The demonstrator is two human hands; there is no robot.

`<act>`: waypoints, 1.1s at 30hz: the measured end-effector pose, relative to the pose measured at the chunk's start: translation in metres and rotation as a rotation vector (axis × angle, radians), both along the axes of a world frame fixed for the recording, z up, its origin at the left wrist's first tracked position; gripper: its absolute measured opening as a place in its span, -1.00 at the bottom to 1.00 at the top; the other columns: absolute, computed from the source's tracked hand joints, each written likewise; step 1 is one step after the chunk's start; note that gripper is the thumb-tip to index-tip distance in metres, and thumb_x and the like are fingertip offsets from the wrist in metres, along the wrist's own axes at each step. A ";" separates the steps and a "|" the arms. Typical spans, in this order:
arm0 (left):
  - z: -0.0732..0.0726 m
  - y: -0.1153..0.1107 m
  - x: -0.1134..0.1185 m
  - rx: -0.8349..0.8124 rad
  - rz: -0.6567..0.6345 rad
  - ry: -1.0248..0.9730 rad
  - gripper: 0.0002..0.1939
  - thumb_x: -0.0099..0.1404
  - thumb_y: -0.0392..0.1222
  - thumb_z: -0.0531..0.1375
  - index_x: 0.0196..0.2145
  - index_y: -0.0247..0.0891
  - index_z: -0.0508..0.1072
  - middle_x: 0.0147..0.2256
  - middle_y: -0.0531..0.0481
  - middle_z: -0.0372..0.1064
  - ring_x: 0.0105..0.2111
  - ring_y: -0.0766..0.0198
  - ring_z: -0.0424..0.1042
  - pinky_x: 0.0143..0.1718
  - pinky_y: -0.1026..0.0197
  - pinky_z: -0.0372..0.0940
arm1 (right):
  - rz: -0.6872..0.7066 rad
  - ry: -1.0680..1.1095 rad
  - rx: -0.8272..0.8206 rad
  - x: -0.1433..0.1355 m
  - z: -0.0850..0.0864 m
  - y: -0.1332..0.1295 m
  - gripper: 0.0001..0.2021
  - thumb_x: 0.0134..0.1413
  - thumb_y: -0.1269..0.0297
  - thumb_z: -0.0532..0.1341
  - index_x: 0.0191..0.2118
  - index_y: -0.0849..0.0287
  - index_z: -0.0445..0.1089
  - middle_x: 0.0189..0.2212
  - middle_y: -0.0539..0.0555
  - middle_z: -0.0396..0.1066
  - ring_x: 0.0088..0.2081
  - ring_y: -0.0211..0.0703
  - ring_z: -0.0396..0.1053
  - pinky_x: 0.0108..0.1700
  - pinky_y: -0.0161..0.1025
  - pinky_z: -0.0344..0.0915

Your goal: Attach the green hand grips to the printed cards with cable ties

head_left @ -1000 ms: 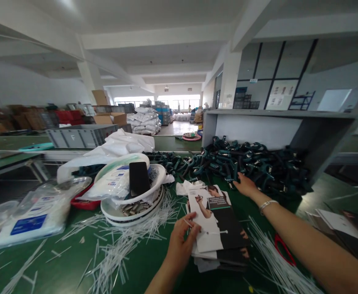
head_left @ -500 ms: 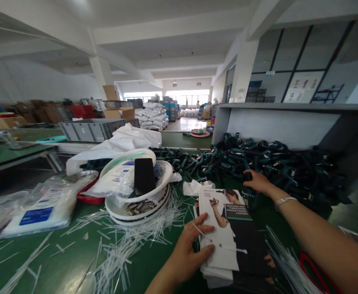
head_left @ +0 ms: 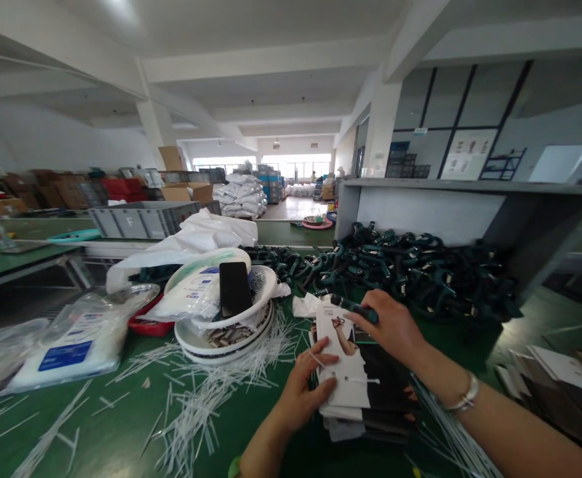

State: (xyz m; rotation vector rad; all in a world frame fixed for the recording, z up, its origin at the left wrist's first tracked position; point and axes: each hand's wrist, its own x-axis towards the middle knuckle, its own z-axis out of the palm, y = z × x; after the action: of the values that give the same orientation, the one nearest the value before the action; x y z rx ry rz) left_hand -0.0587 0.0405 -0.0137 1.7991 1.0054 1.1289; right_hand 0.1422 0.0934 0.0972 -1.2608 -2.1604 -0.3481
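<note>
My left hand [head_left: 303, 385] is closed at the left edge of the top printed card [head_left: 353, 392], its thumb and fingertips lying over the white face. A white zip tie [head_left: 373, 381] runs through the holes in this card. Under it lies a stack of dark printed cards [head_left: 388, 425]. My right hand [head_left: 393, 325] grips a dark green and black hand grip strengthener [head_left: 347, 305] above the upper end of the card. Part of the strengthener is hidden by the fingers. Behind, a large heap of similar strengtheners [head_left: 410, 265] covers the back of the green table [head_left: 116, 431].
Loose zip ties [head_left: 196, 411] are spread left of my hands. White bowls [head_left: 186, 342] hold metal springs and small parts, with a phone [head_left: 234, 289] on top. Bags of zip ties [head_left: 72, 345] lie left. A grey shelf [head_left: 470, 189] borders the heap; more cards [head_left: 560, 385] lie far right.
My right hand has moved left from the heap to above the card, bringing a hand grip strengthener with it. My left hand stays on the card. The view has turned slightly right.
</note>
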 end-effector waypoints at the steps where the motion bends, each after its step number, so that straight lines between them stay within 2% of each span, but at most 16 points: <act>1: -0.001 0.000 0.000 0.005 -0.003 -0.008 -0.69 0.18 -0.17 0.18 -0.09 -0.16 0.42 0.20 -0.12 0.06 0.18 0.03 0.06 0.18 -0.03 -0.08 | -0.012 -0.087 -0.036 -0.005 -0.002 -0.004 -0.77 0.06 0.11 0.17 -0.45 0.16 0.26 -0.45 0.06 0.31 -0.42 -0.16 0.34 -0.39 -0.27 0.25; 3: -0.002 0.000 0.001 0.010 -0.010 -0.043 -0.66 0.17 -0.19 0.18 -0.06 -0.17 0.40 0.19 -0.11 0.08 0.17 0.03 0.06 0.19 -0.02 -0.08 | -0.032 -0.239 -0.119 -0.013 -0.003 -0.016 -0.81 0.03 0.15 0.20 -0.36 0.18 0.31 -0.37 0.11 0.35 -0.41 -0.13 0.36 -0.42 -0.27 0.24; 5: -0.004 0.001 0.002 -0.003 -0.009 -0.112 -0.55 0.16 -0.20 0.19 0.03 -0.16 0.31 0.17 -0.11 0.11 0.16 0.05 0.08 0.19 -0.01 -0.07 | 0.014 -0.325 -0.204 -0.020 -0.001 -0.031 -0.74 -0.03 0.10 0.25 -0.29 0.19 0.34 -0.31 0.15 0.38 -0.33 -0.05 0.39 -0.37 -0.23 0.28; 7: -0.005 0.001 0.003 -0.037 -0.016 -0.201 -0.38 0.12 -0.23 0.20 0.14 -0.15 0.15 0.16 -0.11 0.12 0.16 0.07 0.08 0.18 0.00 -0.07 | 0.134 -0.308 -0.289 -0.023 0.004 -0.047 -0.57 -0.14 -0.03 0.28 -0.21 0.19 0.36 -0.26 0.18 0.40 -0.22 0.03 0.38 -0.26 -0.16 0.31; 9: -0.006 0.001 0.001 -0.089 -0.055 -0.277 -0.23 0.07 -0.27 0.22 0.20 -0.13 0.02 0.19 -0.09 0.07 0.19 0.05 0.02 0.19 -0.02 -0.09 | 0.226 -0.186 -0.356 -0.019 0.008 -0.058 -0.45 -0.16 -0.11 0.26 -0.10 0.18 0.34 -0.22 0.18 0.41 -0.20 0.00 0.39 -0.22 -0.16 0.33; 11: -0.006 0.001 -0.003 -0.157 -0.136 -0.344 -0.15 0.00 -0.32 0.21 0.22 -0.08 -0.03 0.23 -0.05 -0.01 0.22 0.01 -0.06 0.18 -0.04 -0.09 | 0.189 -0.016 -0.338 -0.008 0.012 -0.062 -0.54 0.03 -0.05 0.13 -0.05 0.17 0.33 -0.20 0.16 0.42 -0.25 -0.09 0.40 -0.25 -0.20 0.34; 13: -0.003 0.001 -0.009 -0.234 -0.205 -0.423 -0.13 -0.04 -0.34 0.16 0.22 -0.02 -0.03 0.24 0.02 -0.05 0.22 0.00 -0.08 0.15 -0.06 -0.05 | 0.094 0.055 -0.270 0.006 0.013 -0.060 -0.67 0.15 0.11 0.02 -0.11 0.15 0.38 -0.21 0.15 0.43 -0.23 -0.10 0.39 -0.22 -0.18 0.34; 14: 0.001 0.001 -0.013 -0.259 -0.212 -0.462 -0.15 -0.04 -0.34 0.13 0.22 -0.01 -0.01 0.24 0.04 -0.04 0.22 0.00 -0.07 0.13 -0.06 -0.02 | 0.067 0.031 -0.253 0.013 0.012 -0.058 -0.71 0.14 0.18 0.02 -0.15 0.14 0.41 -0.19 0.15 0.42 -0.19 -0.08 0.38 -0.18 -0.13 0.33; 16: 0.015 0.006 -0.016 -0.275 -0.126 -0.486 -0.27 0.02 -0.29 0.08 0.19 -0.05 0.07 0.21 0.03 0.04 0.21 0.03 -0.02 0.11 -0.03 0.03 | 0.083 -0.092 -0.297 0.022 0.008 -0.052 -0.74 0.02 0.25 0.11 -0.17 0.11 0.45 -0.11 0.16 0.39 -0.09 0.00 0.33 -0.08 -0.04 0.28; 18: 0.037 0.017 -0.015 -0.237 0.042 -0.339 -0.46 0.16 -0.19 0.00 0.14 -0.16 0.19 0.16 -0.04 0.15 0.17 0.08 0.08 0.09 0.04 0.07 | 0.117 -0.188 -0.374 0.024 0.001 -0.048 -0.70 -0.10 0.31 0.19 -0.16 0.08 0.46 -0.05 0.17 0.34 -0.02 0.06 0.28 -0.02 0.00 0.24; 20: 0.063 0.034 -0.006 -0.152 0.166 0.041 -0.55 0.26 -0.11 -0.06 0.07 -0.24 0.29 0.10 -0.10 0.24 0.09 0.13 0.22 0.06 0.12 0.12 | 0.123 -0.222 -0.409 0.020 -0.007 -0.045 -0.69 -0.13 0.33 0.22 -0.17 0.06 0.48 -0.04 0.17 0.32 0.01 0.08 0.25 0.00 0.01 0.22; 21: 0.074 0.043 0.001 -0.071 0.208 0.289 -0.57 0.27 -0.08 -0.05 0.03 -0.22 0.34 0.06 -0.09 0.29 0.04 0.15 0.27 0.04 0.15 0.15 | 0.115 -0.227 -0.407 0.018 -0.010 -0.043 -0.73 -0.11 0.33 0.21 -0.20 0.04 0.49 -0.06 0.16 0.33 0.00 0.08 0.26 -0.01 0.01 0.23; 24: 0.096 0.071 0.026 -0.010 0.220 0.494 -0.65 0.12 0.00 0.16 -0.15 -0.15 0.49 -0.06 -0.06 0.41 -0.03 0.06 0.33 0.01 0.10 0.16 | 0.092 -0.226 -0.367 0.012 -0.020 -0.037 -0.82 0.00 0.34 0.15 -0.34 0.02 0.51 -0.17 0.12 0.38 -0.09 0.04 0.31 -0.10 -0.03 0.26; 26: 0.099 0.083 0.043 -0.003 0.229 0.568 -0.71 0.06 0.00 0.22 -0.25 -0.10 0.53 -0.14 -0.04 0.47 -0.09 0.01 0.37 -0.05 0.04 0.19 | 0.084 -0.193 -0.338 0.012 -0.026 -0.034 -0.80 0.04 0.35 0.12 -0.36 0.03 0.50 -0.22 0.10 0.39 -0.16 -0.02 0.33 -0.15 -0.09 0.27; 28: 0.096 0.088 0.054 0.013 0.233 0.624 -0.79 0.08 -0.03 0.22 -0.31 -0.06 0.55 -0.19 -0.02 0.50 -0.13 0.02 0.40 -0.09 0.03 0.20 | 0.096 -0.128 -0.333 0.014 -0.032 -0.033 -0.80 0.06 0.35 0.11 -0.33 0.03 0.49 -0.23 0.08 0.39 -0.18 -0.08 0.34 -0.16 -0.15 0.27; 33: 0.084 0.084 0.063 0.086 0.217 0.645 -0.82 0.13 -0.02 0.19 -0.31 -0.03 0.52 -0.15 0.08 0.47 -0.10 0.11 0.37 -0.05 0.05 0.15 | 0.186 0.040 -0.382 0.019 -0.039 -0.030 -0.81 0.11 0.30 0.10 -0.33 0.05 0.48 -0.26 0.05 0.38 -0.20 -0.16 0.34 -0.17 -0.22 0.26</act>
State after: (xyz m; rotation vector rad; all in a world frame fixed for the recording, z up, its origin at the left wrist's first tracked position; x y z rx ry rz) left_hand 0.0044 0.1246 0.0706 2.2262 1.5704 0.7179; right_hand 0.1608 0.0629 0.0585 -1.2343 -2.3594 0.1743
